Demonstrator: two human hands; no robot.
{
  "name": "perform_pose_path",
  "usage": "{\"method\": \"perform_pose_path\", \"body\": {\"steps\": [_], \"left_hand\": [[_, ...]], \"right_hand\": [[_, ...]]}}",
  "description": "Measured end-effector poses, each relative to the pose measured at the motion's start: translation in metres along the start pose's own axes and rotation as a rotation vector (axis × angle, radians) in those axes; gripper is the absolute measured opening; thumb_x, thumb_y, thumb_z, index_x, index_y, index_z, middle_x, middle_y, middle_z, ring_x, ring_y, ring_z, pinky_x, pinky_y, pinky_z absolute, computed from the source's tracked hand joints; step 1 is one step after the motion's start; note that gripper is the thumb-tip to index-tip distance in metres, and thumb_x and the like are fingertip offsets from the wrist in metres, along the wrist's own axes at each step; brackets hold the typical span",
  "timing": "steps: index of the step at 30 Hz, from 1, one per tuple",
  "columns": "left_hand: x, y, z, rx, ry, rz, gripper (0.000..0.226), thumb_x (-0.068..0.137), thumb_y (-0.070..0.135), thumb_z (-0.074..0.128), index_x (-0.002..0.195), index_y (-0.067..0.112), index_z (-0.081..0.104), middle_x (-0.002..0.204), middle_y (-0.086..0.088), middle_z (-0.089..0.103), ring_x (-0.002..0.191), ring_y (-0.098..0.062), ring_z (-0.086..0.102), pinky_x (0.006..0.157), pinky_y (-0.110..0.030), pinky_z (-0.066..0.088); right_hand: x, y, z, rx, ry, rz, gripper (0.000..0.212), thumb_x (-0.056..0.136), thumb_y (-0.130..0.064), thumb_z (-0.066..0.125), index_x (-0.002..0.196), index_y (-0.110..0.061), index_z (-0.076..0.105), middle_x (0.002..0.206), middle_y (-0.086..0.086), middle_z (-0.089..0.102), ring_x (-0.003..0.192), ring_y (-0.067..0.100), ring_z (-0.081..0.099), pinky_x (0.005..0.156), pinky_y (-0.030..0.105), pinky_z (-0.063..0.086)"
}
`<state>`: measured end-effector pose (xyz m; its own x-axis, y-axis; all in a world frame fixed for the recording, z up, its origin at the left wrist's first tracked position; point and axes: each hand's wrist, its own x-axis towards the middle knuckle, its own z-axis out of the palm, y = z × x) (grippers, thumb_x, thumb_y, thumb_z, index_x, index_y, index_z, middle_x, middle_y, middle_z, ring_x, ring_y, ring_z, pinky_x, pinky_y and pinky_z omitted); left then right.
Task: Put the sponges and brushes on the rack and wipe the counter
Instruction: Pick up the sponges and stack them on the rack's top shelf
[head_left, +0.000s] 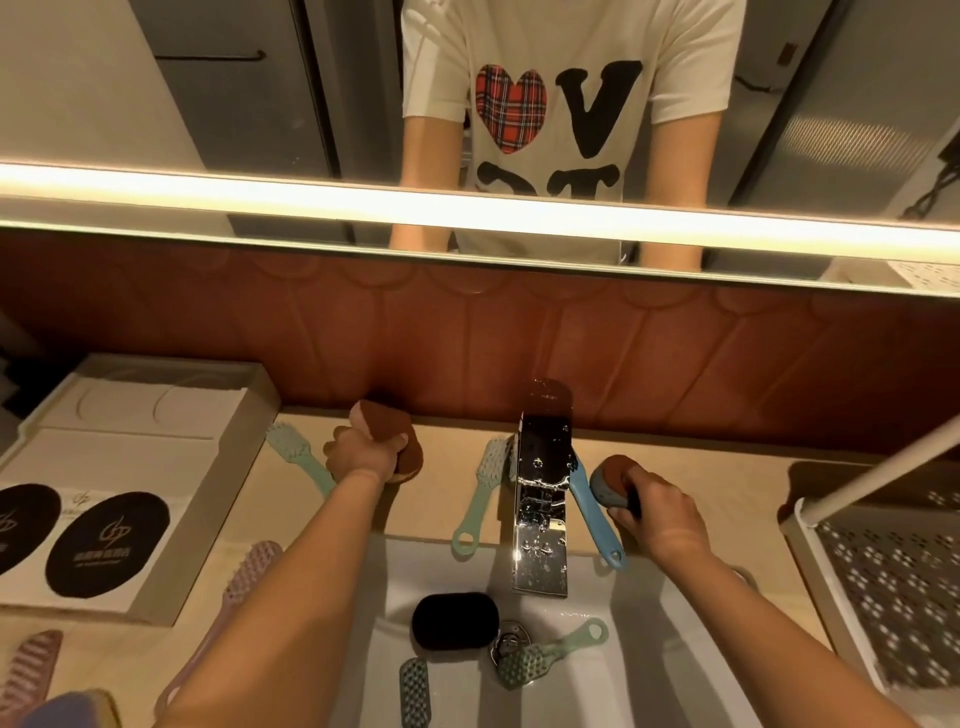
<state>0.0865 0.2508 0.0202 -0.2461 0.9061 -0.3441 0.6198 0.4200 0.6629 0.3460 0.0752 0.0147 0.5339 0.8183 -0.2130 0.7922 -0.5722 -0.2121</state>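
Gathering step, I'd say: left hand (362, 458) curled round the brown sponge (404, 442) at the back wall (467, 353), right hand (661, 515) gripping the blue sponge (612, 480) beside the tap (543, 467), hands well apart, and next both need carrying to the rack (893, 582).

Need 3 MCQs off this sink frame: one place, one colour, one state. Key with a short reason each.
1. Where is the black sponge? A on a shelf; B in the sink; C in a bucket.
2. What colour is the brush just right of the faucet? A pink; B blue; C black.
3. What is the left hand doing? A lying flat and open; B holding a brush; C gripping the brown sponge.
Key: 1 B, it lies in the white basin. 2 B, its handle is blue. 3 C, its fingers curl round the sponge.
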Motion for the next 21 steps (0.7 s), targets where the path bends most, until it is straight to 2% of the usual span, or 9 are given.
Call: {"method": "perform_pose_path", "body": {"steps": [2,4,6,8,11,13,15,18,21], "left_hand": [[-0.006,0.000,-0.001,-0.032,-0.003,-0.004,0.067,0.077,0.036,0.073,0.127,0.000,0.046,0.129,-0.022,0.050,0.121,-0.037,0.045,0.099,-0.041,0.041],[-0.011,-0.001,-0.001,-0.148,-0.030,-0.033,0.067,0.077,0.036,0.072,0.126,-0.001,0.046,0.129,-0.021,0.052,0.119,-0.036,0.048,0.098,-0.041,0.043],[-0.023,-0.003,-0.004,-0.365,-0.097,-0.077,0.062,0.079,0.031,0.071,0.126,0.000,0.045,0.128,-0.020,0.055,0.115,-0.035,0.053,0.097,-0.042,0.045],[-0.042,-0.010,-0.014,-0.644,-0.201,-0.147,0.055,0.082,0.022,0.069,0.128,0.003,0.045,0.122,-0.016,0.058,0.107,-0.031,0.057,0.093,-0.039,0.048],[-0.070,-0.022,-0.028,-0.856,-0.316,-0.235,0.047,0.085,0.015,0.065,0.127,0.006,0.047,0.114,-0.013,0.061,0.099,-0.026,0.059,0.085,-0.034,0.049],[-0.086,-0.028,-0.037,-0.907,-0.374,-0.246,0.044,0.085,0.016,0.065,0.126,0.006,0.051,0.111,-0.013,0.064,0.097,-0.025,0.062,0.083,-0.033,0.051],[-0.101,-0.033,-0.047,-0.954,-0.450,-0.228,0.032,0.088,0.016,0.061,0.118,0.008,0.055,0.103,-0.012,0.066,0.091,-0.023,0.063,0.080,-0.034,0.052],[-0.122,-0.039,-0.060,-0.981,-0.546,-0.218,0.012,0.091,0.019,0.057,0.102,0.015,0.058,0.095,-0.009,0.066,0.086,-0.021,0.062,0.073,-0.036,0.052],[-0.140,-0.046,-0.068,-0.949,-0.579,-0.212,0.022,0.088,0.027,0.060,0.109,0.021,0.057,0.101,-0.008,0.066,0.091,-0.021,0.062,0.068,-0.035,0.050]], "right_hand": [[-0.002,-0.002,-0.001,-0.023,-0.002,-0.015,0.035,0.087,-0.031,0.059,0.117,-0.015,0.049,0.119,0.010,0.058,0.108,0.032,0.054,0.078,0.032,0.043],[0.000,-0.003,-0.001,-0.151,0.029,-0.048,0.037,0.088,-0.037,0.055,0.120,-0.019,0.050,0.123,0.007,0.053,0.114,0.028,0.046,0.085,0.033,0.040],[0.002,0.000,-0.004,-0.251,0.073,-0.056,0.040,0.088,-0.044,0.053,0.123,-0.025,0.051,0.131,0.004,0.044,0.121,0.025,0.037,0.093,0.033,0.036],[0.000,0.000,-0.007,-0.243,0.064,-0.058,0.044,0.087,-0.045,0.054,0.127,-0.027,0.049,0.141,0.004,0.036,0.129,0.025,0.031,0.099,0.034,0.033],[0.002,-0.003,-0.006,-0.188,0.018,-0.051,0.046,0.087,-0.039,0.057,0.128,-0.021,0.044,0.138,0.006,0.043,0.125,0.027,0.039,0.099,0.035,0.036],[-0.002,-0.004,-0.006,-0.113,0.041,-0.020,0.045,0.085,-0.036,0.060,0.123,-0.017,0.044,0.130,0.010,0.049,0.119,0.030,0.043,0.093,0.037,0.038],[-0.011,-0.001,-0.006,0.028,0.106,0.000,0.048,0.082,-0.033,0.064,0.121,-0.016,0.042,0.123,0.013,0.051,0.114,0.032,0.044,0.089,0.040,0.038],[-0.033,0.004,-0.009,0.244,0.195,-0.021,0.067,0.079,-0.029,0.069,0.135,-0.016,0.036,0.123,0.019,0.049,0.114,0.038,0.043,0.090,0.044,0.040],[-0.061,0.006,-0.020,0.452,0.226,0.000,0.083,0.077,-0.026,0.072,0.144,-0.022,0.024,0.127,0.020,0.045,0.119,0.038,0.042,0.097,0.047,0.040]]}}
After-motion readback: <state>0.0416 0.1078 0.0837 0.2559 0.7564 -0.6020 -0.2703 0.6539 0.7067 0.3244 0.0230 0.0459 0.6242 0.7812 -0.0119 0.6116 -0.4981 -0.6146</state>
